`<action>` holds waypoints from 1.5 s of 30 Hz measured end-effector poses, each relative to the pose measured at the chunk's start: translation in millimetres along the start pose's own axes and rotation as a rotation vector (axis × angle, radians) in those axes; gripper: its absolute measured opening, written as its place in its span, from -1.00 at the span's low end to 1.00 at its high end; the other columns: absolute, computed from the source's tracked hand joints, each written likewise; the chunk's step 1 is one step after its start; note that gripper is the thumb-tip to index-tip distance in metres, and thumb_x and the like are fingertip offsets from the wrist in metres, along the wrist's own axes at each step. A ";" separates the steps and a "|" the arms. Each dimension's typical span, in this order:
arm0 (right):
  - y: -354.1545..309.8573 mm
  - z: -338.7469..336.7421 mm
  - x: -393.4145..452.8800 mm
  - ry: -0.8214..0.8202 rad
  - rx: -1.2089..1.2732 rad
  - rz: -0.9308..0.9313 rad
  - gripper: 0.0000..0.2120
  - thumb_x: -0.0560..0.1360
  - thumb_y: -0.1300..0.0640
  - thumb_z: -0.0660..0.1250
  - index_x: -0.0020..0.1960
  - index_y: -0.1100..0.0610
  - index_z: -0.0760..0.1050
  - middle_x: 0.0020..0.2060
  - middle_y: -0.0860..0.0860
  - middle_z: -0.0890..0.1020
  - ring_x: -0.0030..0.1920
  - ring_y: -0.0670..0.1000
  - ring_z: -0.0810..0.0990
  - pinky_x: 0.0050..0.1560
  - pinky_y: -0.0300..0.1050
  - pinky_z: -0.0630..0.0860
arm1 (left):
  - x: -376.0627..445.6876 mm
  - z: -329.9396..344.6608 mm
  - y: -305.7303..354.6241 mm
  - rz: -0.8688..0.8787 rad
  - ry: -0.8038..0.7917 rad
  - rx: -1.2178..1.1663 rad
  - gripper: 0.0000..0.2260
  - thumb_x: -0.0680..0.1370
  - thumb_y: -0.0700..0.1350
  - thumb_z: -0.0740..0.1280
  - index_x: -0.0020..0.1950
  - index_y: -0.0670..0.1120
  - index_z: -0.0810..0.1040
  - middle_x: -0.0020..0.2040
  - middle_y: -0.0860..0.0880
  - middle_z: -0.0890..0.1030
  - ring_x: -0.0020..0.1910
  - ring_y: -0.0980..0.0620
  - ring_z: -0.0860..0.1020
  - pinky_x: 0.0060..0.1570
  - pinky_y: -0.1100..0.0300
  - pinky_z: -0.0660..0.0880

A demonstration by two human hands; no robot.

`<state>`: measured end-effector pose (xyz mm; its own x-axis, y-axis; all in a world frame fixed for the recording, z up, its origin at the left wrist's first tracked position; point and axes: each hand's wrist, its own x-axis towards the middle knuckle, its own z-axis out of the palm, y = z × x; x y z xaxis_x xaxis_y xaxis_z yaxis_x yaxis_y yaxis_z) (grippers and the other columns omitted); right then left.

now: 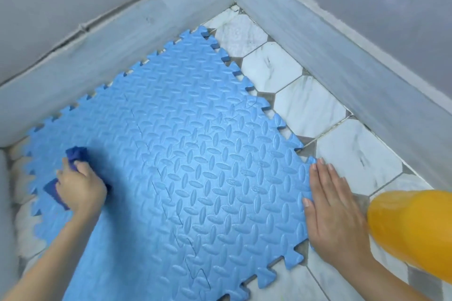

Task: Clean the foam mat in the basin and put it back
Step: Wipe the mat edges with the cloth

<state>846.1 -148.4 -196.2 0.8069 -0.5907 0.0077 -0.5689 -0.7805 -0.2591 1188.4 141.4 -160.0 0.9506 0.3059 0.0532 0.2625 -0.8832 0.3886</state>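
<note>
Blue foam mat lies flat on the tiled floor while your left hand grips a dark blue cloth on it and your right hand presses its edge with straight fingers.

The bottom edge is cutting off the foam mat, the right edge is cropping a blurred yellow object, and the left hand is hiding most of the dark blue cloth it is gripping.

White marble-pattern tiled floor spans the frame's right side; the blue foam mat lies flat on it, centre-left.
</note>
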 end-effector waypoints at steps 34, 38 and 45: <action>5.4 -14.4 6.8 -0.147 0.099 -0.055 -0.43 0.63 0.01 0.00 0.59 0.18 0.05 0.58 0.06 0.10 0.58 0.04 0.05 0.55 0.08 0.09 | -182.2 54.3 155.2 1.004 -0.603 -0.081 -0.64 0.67 -0.16 0.09 0.47 -0.17 0.31 0.52 -0.12 0.26 0.53 -0.06 0.16 0.50 0.08 0.03; 6.4 -42.0 8.9 -0.215 0.438 0.080 -0.48 0.66 0.13 0.11 0.58 0.16 0.07 0.59 0.02 0.05 0.58 -0.02 0.00 0.55 -0.18 -0.08 | -203.3 16.8 131.3 1.044 -0.634 -0.155 -0.68 0.66 -0.22 0.12 0.40 -0.19 0.40 0.40 -0.11 0.44 0.42 -0.06 0.35 0.36 0.29 0.14; -15.5 -97.7 -29.3 0.036 0.477 0.178 -0.55 0.66 0.12 0.13 0.54 0.13 0.23 0.55 0.04 0.21 0.54 -0.04 0.18 0.38 -0.39 0.01 | -257.0 -45.4 101.7 1.016 -0.698 -0.261 -0.72 0.56 -0.16 0.30 0.26 -0.06 0.54 0.15 0.01 0.59 0.09 0.01 0.53 -0.01 0.31 0.32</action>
<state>815.7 -139.0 -98.1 0.6936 -0.7189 -0.0457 -0.5543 -0.4921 -0.6713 963.3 -10.9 -92.4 0.6095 -0.7922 -0.0312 -0.6020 -0.4880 0.6320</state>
